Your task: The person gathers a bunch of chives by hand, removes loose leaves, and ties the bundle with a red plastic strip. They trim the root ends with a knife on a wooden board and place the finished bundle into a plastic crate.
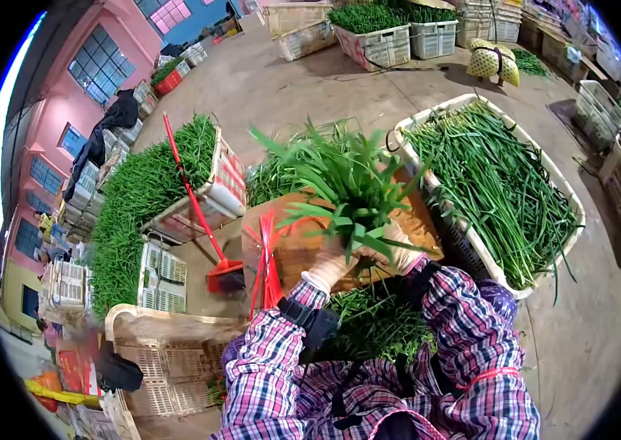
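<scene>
Over a wooden board (292, 246), my left hand (331, 265) and my right hand (400, 249) close around the lower part of a bunch of long green leaves (351, 187). Both hands wear pale gloves. The leaves fan out upward and away from me, and their lower ends are partly hidden by the hands. Red ties (268, 264) lie at the board's left side, beside my left hand. Loose green leaves (376, 319) are heaped below the board, between my forearms.
A full crate of greens (497, 183) stands right of the board. To the left are another crate (222, 176), a red broom (196, 205) and an empty crate (171, 367). More crates (376, 48) stand at the back, near a yellow stool (492, 62).
</scene>
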`<state>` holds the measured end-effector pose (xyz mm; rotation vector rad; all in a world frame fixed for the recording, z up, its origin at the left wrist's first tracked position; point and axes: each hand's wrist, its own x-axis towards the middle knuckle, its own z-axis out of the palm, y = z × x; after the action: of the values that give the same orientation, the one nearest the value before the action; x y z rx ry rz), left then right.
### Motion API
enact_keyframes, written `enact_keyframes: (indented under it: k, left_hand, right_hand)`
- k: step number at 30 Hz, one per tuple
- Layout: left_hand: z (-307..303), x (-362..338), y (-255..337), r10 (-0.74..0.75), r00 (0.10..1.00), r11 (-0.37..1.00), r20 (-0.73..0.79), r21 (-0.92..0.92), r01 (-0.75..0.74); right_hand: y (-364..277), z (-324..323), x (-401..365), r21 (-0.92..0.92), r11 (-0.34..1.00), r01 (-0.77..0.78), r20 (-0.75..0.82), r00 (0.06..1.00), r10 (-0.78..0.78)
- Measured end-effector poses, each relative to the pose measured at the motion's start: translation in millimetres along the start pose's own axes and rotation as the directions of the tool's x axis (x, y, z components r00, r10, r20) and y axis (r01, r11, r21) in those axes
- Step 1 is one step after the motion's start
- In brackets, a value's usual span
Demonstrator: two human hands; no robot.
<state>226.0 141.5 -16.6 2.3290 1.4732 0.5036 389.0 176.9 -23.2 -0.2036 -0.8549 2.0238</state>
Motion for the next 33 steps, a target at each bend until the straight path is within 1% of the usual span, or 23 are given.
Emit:
enact_keyframes:
  k: [1,2,3,4,5,7,8,10,13,14,16,17,18,19,20,21,22,23,25,28,29,31,33]
  left_hand:
    - [9.9,-6.5,-9.1,-0.032,0.999,0.959,0.009,-0.283,0.033]
    - [20.6,-12.6,-19.4,-0.057,0.998,0.838,0.028,-0.542,0.063]
    - [24.5,-15.2,-22.0,-0.073,0.996,0.648,0.055,-0.756,0.089]
    - [-75.8,1.3,94.8,-0.271,0.886,0.961,0.376,0.056,0.27]
    - [-65.4,0.2,85.7,-0.183,0.935,0.983,0.304,0.07,0.17]
    - [-44.6,-14.3,56.3,0.088,0.995,0.979,-0.048,-0.179,-0.095]
    - [-46.5,-20.6,56.2,0.09,0.995,0.98,-0.051,-0.176,-0.097]
    - [-49.5,-34.2,55.3,0.105,0.98,0.845,-0.171,-0.504,-0.179]
    - [-50.7,-60.4,71.7,-0.109,0.992,0.511,-0.062,-0.86,0.003]
    - [-53.2,-66.0,71.3,-0.086,0.988,0.82,-0.128,-0.573,-0.003]
    - [-52.5,-85.6,77.4,-0.182,0.969,0.771,-0.167,-0.636,0.035]
    - [-51.3,-91.0,78.3,-0.18,0.96,0.736,-0.212,-0.677,-0.011]
    - [-38.2,-90.4,70.3,-0.269,0.937,0.555,-0.223,-0.831,-0.039]
    - [-30.1,-92.1,58.1,-0.313,0.929,0.191,-0.198,-0.971,-0.143]
    - [-31.8,-95.5,62.6,-0.437,0.873,0.285,-0.217,-0.954,-0.095]
    - [-34.7,-100.0,68.3,-0.549,0.8,0.365,-0.241,-0.931,-0.029]
    - [-38.2,-105.0,66.6,-0.571,0.79,0.29,-0.225,-0.955,-0.062]
    - [-30.1,-100.7,63.9,-0.622,0.685,0.289,-0.379,-0.924,-0.249]
    - [-44.0,-100.4,70.4,-0.716,0.626,0.122,-0.309,-0.938,-0.323]
    - [-53.3,-109.6,47.6,-0.672,0.699,-0.012,-0.245,-0.94,-0.341]
    - [-60.5,-110.5,46.7,-0.75,0.62,-0.021,-0.231,-0.928,-0.372]
    - [-79.3,-129.4,24.3,-0.689,0.696,-0.084,-0.204,-0.93,-0.357]
    - [-94.4,-136.4,15.7,-0.797,0.581,-0.151,-0.167,-0.875,-0.459]
  right_hand:
    - [-0.5,0.0,-4.2,-0.601,0.792,0.105,-0.022,0.989,-0.147]
    - [-2.8,14.4,-11.5,-0.069,0.996,0.063,-0.11,0.991,-0.071]
    - [-3.5,14.2,-10.4,-0.659,0.708,0.253,0.04,0.952,-0.303]
    - [-14.0,26.4,-18.9,-0.746,0.658,0.102,-0.065,0.972,-0.225]
    - [-21.3,37.1,-24.2,-0.802,0.595,-0.059,-0.183,0.971,-0.151]
    - [-24.5,64.2,-34.5,-0.679,0.734,0.014,-0.3,0.907,-0.296]
    - [-24.3,75.3,-36.9,-0.635,0.769,0.08,-0.278,0.904,-0.324]
    - [-19.2,84.8,-41.0,-0.614,0.779,0.125,-0.236,0.913,-0.332]
    - [22.0,67.0,-35.5,-0.708,0.687,0.163,-0.179,0.9,-0.397]
    - [23.7,76.7,-40.5,-0.836,0.529,0.146,-0.111,0.899,-0.423]
    - [33.8,83.5,-39.7,-0.956,0.259,0.135,0.005,0.895,-0.446]
    - [39.2,89.1,-38.5,-0.999,-0.049,-0.019,0.002,0.92,-0.392]
    - [37.7,107.0,-45.0,-0.98,-0.199,-0.021,0.053,0.932,-0.359]
    - [35.8,124.7,-52.0,-0.939,-0.344,-0.021,0.096,0.943,-0.32]
    - [43.6,126.6,-50.1,-0.899,-0.438,-0.012,0.132,0.946,-0.296]
    - [51.4,129.0,-47.3,-0.893,-0.45,0.0,0.132,0.956,-0.261]
    - [58.9,130.1,-46.3,-0.882,-0.47,0.038,0.165,0.959,-0.232]
    - [63.3,133.3,-46.2,-0.87,-0.488,0.069,0.191,0.96,-0.205]
    - [69.0,140.8,-44.8,-0.886,-0.443,0.139,0.271,0.93,-0.251]
    - [58.2,150.3,-53.4,-0.899,-0.394,0.193,0.291,0.934,-0.206]
    - [47.3,156.4,-61.5,-0.928,-0.335,0.162,0.21,0.971,-0.111]
    - [48.9,141.4,-76.9,-0.933,-0.332,0.14,0.192,0.973,-0.129]
    - [48.3,118.4,-90.0,-0.919,-0.393,0.031,0.088,0.988,-0.128]
